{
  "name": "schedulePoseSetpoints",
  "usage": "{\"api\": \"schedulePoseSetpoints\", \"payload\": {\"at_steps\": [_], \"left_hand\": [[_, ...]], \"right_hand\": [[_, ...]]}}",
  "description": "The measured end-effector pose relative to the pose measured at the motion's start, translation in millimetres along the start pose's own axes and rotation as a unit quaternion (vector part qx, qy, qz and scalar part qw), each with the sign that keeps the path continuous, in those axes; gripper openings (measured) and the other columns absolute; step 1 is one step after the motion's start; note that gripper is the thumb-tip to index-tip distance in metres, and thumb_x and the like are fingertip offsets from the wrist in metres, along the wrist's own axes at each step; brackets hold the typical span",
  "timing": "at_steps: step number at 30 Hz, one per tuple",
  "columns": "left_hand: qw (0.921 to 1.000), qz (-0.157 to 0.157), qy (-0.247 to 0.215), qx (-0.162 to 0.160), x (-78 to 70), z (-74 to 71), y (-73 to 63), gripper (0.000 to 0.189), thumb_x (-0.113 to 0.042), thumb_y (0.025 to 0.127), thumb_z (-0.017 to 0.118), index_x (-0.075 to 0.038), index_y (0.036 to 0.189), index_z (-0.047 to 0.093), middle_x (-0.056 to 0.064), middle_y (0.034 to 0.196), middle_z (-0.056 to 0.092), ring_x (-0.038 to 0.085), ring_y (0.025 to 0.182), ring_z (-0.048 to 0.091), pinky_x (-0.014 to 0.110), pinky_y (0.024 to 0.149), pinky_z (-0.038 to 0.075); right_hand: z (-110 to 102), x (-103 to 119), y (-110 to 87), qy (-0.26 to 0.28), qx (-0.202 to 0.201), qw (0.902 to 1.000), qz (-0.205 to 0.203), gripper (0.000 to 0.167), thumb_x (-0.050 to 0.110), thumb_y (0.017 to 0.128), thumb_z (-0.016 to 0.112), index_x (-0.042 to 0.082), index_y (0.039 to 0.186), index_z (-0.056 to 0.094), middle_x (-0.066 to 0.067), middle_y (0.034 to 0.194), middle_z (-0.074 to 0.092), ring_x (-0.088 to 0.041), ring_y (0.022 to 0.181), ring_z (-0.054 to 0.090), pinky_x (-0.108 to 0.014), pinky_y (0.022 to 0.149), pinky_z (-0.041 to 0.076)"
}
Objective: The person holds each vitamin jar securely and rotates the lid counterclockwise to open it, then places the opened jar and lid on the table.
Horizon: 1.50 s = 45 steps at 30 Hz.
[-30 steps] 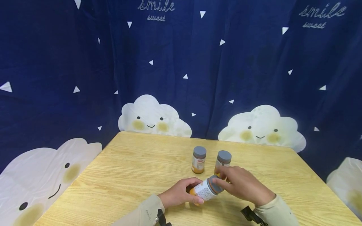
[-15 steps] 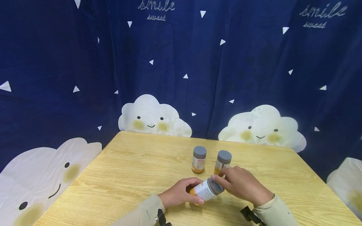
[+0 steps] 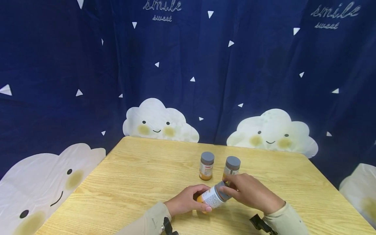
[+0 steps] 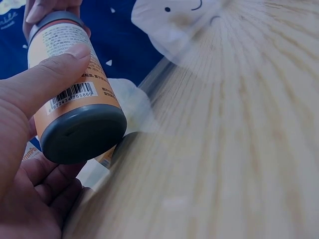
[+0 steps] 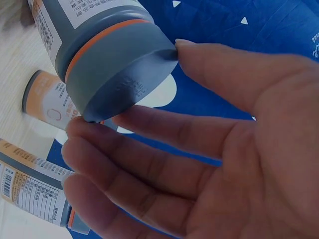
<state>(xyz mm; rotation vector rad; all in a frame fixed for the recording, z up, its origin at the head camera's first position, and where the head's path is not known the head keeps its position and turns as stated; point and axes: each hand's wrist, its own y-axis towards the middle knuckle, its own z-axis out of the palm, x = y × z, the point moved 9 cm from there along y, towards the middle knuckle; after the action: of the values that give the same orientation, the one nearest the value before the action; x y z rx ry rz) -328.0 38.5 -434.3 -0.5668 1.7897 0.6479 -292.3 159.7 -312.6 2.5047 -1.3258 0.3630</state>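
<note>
My left hand (image 3: 186, 200) grips a pill bottle (image 3: 212, 197) with a white and orange label, tilted so that its cap points up and to the right. In the left wrist view the thumb lies across the label above a barcode, and the dark base (image 4: 84, 133) faces the camera. At the other end, my right hand (image 3: 251, 193) pinches the grey cap (image 5: 122, 69) between thumb and fingertips. The cap sits on the bottle, an orange ring (image 5: 107, 37) showing just below it in the right wrist view.
Two similar capped bottles stand upright behind the hands: one bottle (image 3: 206, 166) at the middle, another bottle (image 3: 231, 171) to its right, partly hidden by my right hand. The wooden table (image 3: 141, 176) reaches back to a dark blue curtain (image 3: 182, 65) with clouds.
My right hand's fingers have turned on the cap, curling in half a second ago and spread further forward now. The left hand and the two standing bottles stay in place.
</note>
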Motion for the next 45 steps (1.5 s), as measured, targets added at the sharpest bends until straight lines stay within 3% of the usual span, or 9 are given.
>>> {"api": "schedulePoseSetpoints", "payload": {"at_steps": [7, 13, 29, 33, 37, 45], "left_hand": [[1.0000, -0.003, -0.002, -0.002, 0.4, -0.5, -0.5, 0.049, -0.028, 0.086, 0.074, -0.022, 0.130, 0.056, -0.006, 0.116, 0.063, 0.012, 0.104, 0.058, 0.027, 0.090, 0.046], [1.0000, -0.006, 0.005, 0.000, 1.6, -0.7, -0.6, 0.049, -0.031, 0.086, 0.074, -0.022, 0.131, 0.055, -0.006, 0.116, 0.062, 0.011, 0.104, 0.058, 0.026, 0.089, 0.046], [0.9999, -0.012, 0.000, -0.003, 5.5, -1.6, 1.1, 0.049, -0.031, 0.085, 0.075, -0.021, 0.130, 0.057, -0.006, 0.115, 0.063, 0.010, 0.103, 0.058, 0.026, 0.089, 0.046], [0.9999, -0.011, 0.002, 0.000, 5.6, -1.0, 1.8, 0.049, -0.031, 0.085, 0.074, -0.021, 0.130, 0.056, -0.006, 0.115, 0.063, 0.011, 0.103, 0.058, 0.026, 0.088, 0.046], [0.9999, -0.013, 0.006, 0.001, 5.2, -0.8, 1.8, 0.050, -0.032, 0.086, 0.074, -0.021, 0.131, 0.056, -0.007, 0.115, 0.063, 0.010, 0.102, 0.058, 0.025, 0.088, 0.046], [1.0000, -0.008, -0.001, 0.003, 3.9, -0.2, 1.4, 0.051, -0.031, 0.085, 0.075, -0.020, 0.132, 0.056, -0.006, 0.116, 0.063, 0.010, 0.103, 0.058, 0.026, 0.088, 0.047]], "right_hand": [[-3, 2, -0.2, -0.001, 0.002, 0.9999, -0.013, 0.033, 0.043, 0.092, 0.063, 0.014, 0.108, 0.066, 0.009, 0.087, 0.064, -0.003, 0.072, 0.057, -0.026, 0.060, 0.047], [-2, 5, -0.1, -0.005, 0.010, 0.9993, -0.036, 0.030, 0.033, 0.092, 0.065, 0.012, 0.113, 0.064, 0.004, 0.103, 0.067, -0.010, 0.085, 0.063, -0.029, 0.069, 0.052], [-3, 14, -4.4, 0.005, 0.010, 0.9961, -0.087, 0.039, 0.009, 0.083, 0.075, 0.017, 0.116, 0.058, 0.004, 0.113, 0.063, -0.017, 0.099, 0.062, -0.035, 0.082, 0.053], [-3, 12, -5.4, 0.000, 0.007, 0.9975, -0.071, 0.043, 0.016, 0.083, 0.076, 0.016, 0.121, 0.057, 0.004, 0.115, 0.062, -0.016, 0.099, 0.061, -0.036, 0.082, 0.052], [-4, 9, -5.2, -0.006, 0.000, 0.9988, -0.049, 0.042, 0.035, 0.088, 0.071, 0.016, 0.122, 0.057, 0.004, 0.113, 0.062, -0.016, 0.099, 0.061, -0.038, 0.082, 0.052], [-9, 3, -3.3, -0.020, -0.026, 0.9994, -0.016, 0.031, 0.050, 0.092, 0.059, 0.022, 0.103, 0.060, 0.009, 0.095, 0.064, -0.012, 0.083, 0.061, -0.030, 0.064, 0.049]]}}
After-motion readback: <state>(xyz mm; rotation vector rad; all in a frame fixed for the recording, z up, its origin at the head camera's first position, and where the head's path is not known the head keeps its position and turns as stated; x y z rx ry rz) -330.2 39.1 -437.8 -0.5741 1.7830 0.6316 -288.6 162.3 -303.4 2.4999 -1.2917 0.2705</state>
